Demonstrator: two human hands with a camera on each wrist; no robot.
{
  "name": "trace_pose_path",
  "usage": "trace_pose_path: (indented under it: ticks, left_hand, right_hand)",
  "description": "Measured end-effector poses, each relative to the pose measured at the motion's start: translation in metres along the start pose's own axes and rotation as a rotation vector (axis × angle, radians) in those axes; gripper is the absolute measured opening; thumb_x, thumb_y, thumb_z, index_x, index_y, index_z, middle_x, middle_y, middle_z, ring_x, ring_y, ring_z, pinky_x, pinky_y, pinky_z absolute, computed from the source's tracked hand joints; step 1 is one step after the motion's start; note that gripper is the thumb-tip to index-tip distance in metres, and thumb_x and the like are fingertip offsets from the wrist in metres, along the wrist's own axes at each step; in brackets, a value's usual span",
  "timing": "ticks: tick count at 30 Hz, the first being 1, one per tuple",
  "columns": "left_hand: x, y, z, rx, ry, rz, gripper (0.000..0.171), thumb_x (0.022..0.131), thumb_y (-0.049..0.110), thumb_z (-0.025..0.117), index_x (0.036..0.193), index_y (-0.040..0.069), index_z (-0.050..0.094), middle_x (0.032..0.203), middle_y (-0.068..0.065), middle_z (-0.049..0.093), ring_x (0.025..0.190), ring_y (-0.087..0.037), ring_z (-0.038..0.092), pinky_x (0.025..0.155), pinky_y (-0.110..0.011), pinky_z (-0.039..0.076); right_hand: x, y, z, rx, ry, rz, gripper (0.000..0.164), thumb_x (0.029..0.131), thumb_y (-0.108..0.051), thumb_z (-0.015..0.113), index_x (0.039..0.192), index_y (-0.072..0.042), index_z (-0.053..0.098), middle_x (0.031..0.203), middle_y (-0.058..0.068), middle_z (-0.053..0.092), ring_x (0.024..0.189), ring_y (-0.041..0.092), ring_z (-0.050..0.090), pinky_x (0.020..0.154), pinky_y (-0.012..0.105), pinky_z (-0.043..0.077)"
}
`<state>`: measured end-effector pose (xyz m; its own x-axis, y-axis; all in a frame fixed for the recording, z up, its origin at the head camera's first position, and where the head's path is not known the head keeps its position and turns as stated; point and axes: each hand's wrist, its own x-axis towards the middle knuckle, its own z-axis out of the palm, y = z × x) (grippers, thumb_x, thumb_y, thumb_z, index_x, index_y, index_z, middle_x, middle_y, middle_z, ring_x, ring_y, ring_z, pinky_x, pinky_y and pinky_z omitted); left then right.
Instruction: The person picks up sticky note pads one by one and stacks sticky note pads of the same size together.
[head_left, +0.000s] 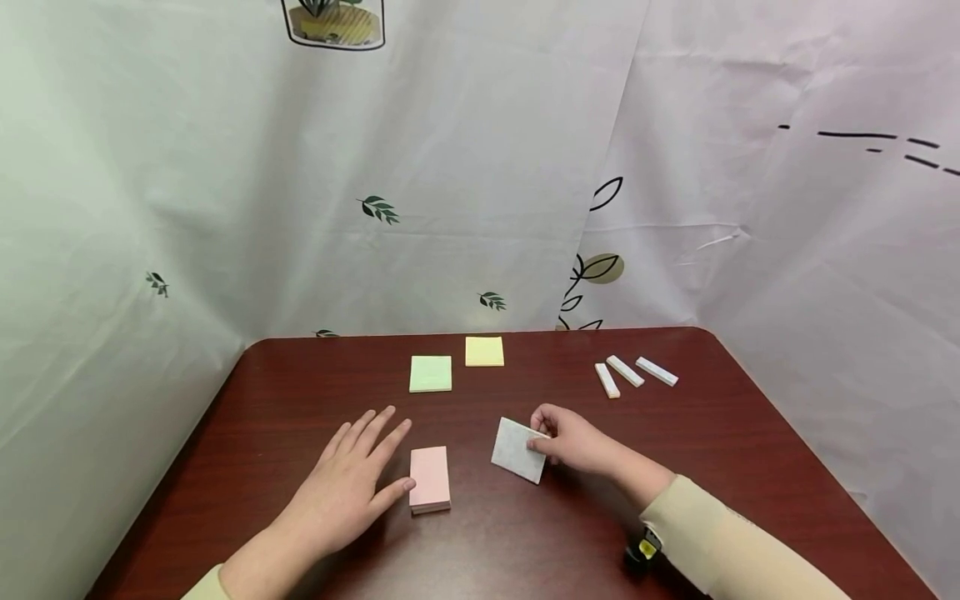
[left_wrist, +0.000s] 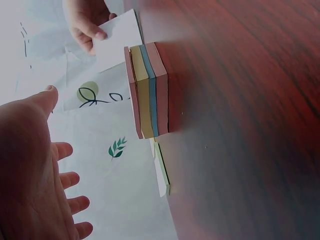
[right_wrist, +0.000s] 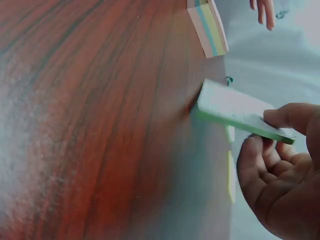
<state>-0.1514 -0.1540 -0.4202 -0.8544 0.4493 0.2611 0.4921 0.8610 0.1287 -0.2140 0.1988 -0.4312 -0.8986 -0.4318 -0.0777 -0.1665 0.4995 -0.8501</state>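
My right hand (head_left: pixel 573 440) pinches a sticky note pad (head_left: pixel 517 450) between thumb and curled fingers. Its face looks whitish, and a green edge shows in the right wrist view, where the pad (right_wrist: pixel 235 107) is tilted over the table. Left of it lies a stack of sticky note pads (head_left: pixel 429 477) with a pink top. Pink, blue and yellow layers of this stack (left_wrist: pixel 147 92) show from the side in the left wrist view. Beside the stack, my left hand (head_left: pixel 341 483) has its fingers straight and spread, thumb tip right at the stack's edge.
Toward the back of the dark red table (head_left: pixel 315 375) lie a green sticky note pad (head_left: pixel 431 374) and a yellow one (head_left: pixel 484 352). Three narrow white strips (head_left: pixel 625 371) lie at the back right. A white printed curtain (head_left: pixel 450 167) hangs behind the table.
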Motion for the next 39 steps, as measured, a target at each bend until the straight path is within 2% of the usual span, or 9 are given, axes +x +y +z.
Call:
trace_pose_path:
  ticks: [4,8,11,16,19,26,30,39]
  left_hand:
    - [0.000,0.000,0.000,-0.002,0.001,0.001,0.074,0.093,0.055,0.060,0.155,0.022,0.036,0.160,-0.008,0.028,0.146,-0.033,0.024,0.116,-0.054,0.016]
    - [-0.001,0.001,0.000,0.001,0.001,0.001,0.074,0.093,0.055,0.059,0.155,0.022,0.036,0.160,-0.008,0.028,0.146,-0.033,0.024,0.116,-0.054,0.017]
    - [-0.001,0.001,-0.001,0.000,0.001,-0.001,0.074,0.093,0.056,0.059,0.155,0.021,0.036,0.160,-0.008,0.028,0.146,-0.033,0.024,0.116,-0.055,0.017]
    - [-0.002,0.002,-0.002,-0.003,-0.006,-0.005,0.074,0.094,0.057,0.058,0.155,0.022,0.036,0.161,-0.007,0.027,0.147,-0.033,0.024,0.116,-0.054,0.016]
    - [-0.002,0.002,-0.002,0.000,-0.006,-0.005,0.074,0.094,0.057,0.058,0.155,0.022,0.036,0.161,-0.007,0.027,0.147,-0.033,0.023,0.116,-0.054,0.015]
    - [-0.001,0.003,-0.003,-0.003,-0.003,-0.004,0.074,0.093,0.055,0.060,0.154,0.021,0.037,0.160,-0.008,0.028,0.146,-0.034,0.025,0.116,-0.055,0.016]
    - [-0.002,0.004,-0.003,-0.002,-0.001,-0.004,0.073,0.093,0.055,0.060,0.154,0.021,0.038,0.160,-0.008,0.029,0.146,-0.034,0.025,0.116,-0.055,0.017]
    - [-0.003,0.004,-0.004,0.004,0.009,-0.003,0.073,0.093,0.055,0.061,0.154,0.021,0.039,0.160,-0.008,0.029,0.146,-0.034,0.025,0.116,-0.055,0.016]
  right_hand:
    - [-0.003,-0.010,0.002,-0.179,0.089,-0.072,0.018,0.090,-0.006,0.068,0.091,-0.011,0.052,0.079,0.000,0.051,0.064,0.012,0.051,0.057,0.027,0.045]
    - [-0.008,-0.021,0.011,-0.412,0.153,-0.149,0.023,0.084,-0.005,0.069,0.088,-0.017,0.051,0.075,-0.006,0.049,0.068,0.009,0.049,0.060,0.026,0.042]
    - [-0.011,-0.028,0.022,-0.584,0.182,-0.208,0.024,0.079,-0.006,0.069,0.086,-0.019,0.050,0.073,-0.010,0.046,0.066,0.007,0.046,0.060,0.025,0.041]
    - [-0.012,-0.039,0.041,-0.772,0.159,-0.257,0.025,0.076,-0.007,0.071,0.082,-0.018,0.049,0.072,-0.010,0.043,0.061,0.009,0.042,0.056,0.026,0.039]
    - [-0.010,-0.043,0.051,-0.827,0.125,-0.245,0.028,0.076,-0.010,0.073,0.081,-0.016,0.046,0.070,-0.008,0.042,0.060,0.011,0.041,0.056,0.027,0.038]
    - [-0.004,-0.047,0.069,-0.844,0.058,-0.156,0.026,0.078,-0.017,0.075,0.086,-0.014,0.050,0.072,-0.006,0.046,0.057,0.011,0.043,0.053,0.028,0.040]
    - [-0.002,-0.048,0.073,-0.858,0.048,-0.113,0.027,0.077,-0.021,0.076,0.086,-0.014,0.051,0.072,-0.006,0.047,0.058,0.012,0.045,0.054,0.029,0.041]
    - [0.002,-0.051,0.080,-0.937,0.016,-0.072,0.029,0.077,-0.029,0.079,0.079,-0.012,0.055,0.068,-0.003,0.049,0.057,0.014,0.046,0.055,0.031,0.043]
